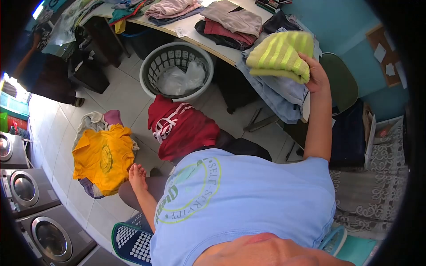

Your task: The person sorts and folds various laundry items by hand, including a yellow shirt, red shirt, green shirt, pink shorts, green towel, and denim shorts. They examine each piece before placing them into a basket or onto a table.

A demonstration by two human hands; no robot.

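Observation:
My right hand (316,74) grips the edge of a folded lime-green striped towel (279,55). The towel is over a stack of folded clothes with blue denim (270,95) at the table's end. Palm up and fingers loosely curled, my left hand (138,176) is open beside my leg and holds nothing. Close to it is a yellow T-shirt (104,153) with a printed emblem, on top of a heap of clothes. A dark red garment (184,128) with white laces lies across my lap.
Folded clothes (230,20) sit in piles on the long table (222,53). Below stands a grey laundry basket (146,73) containing clear plastic bags. Front-loading washers (51,237) line the lower left. A dark blue basket (131,241) is near my left side; another person (42,71) stands at the far left.

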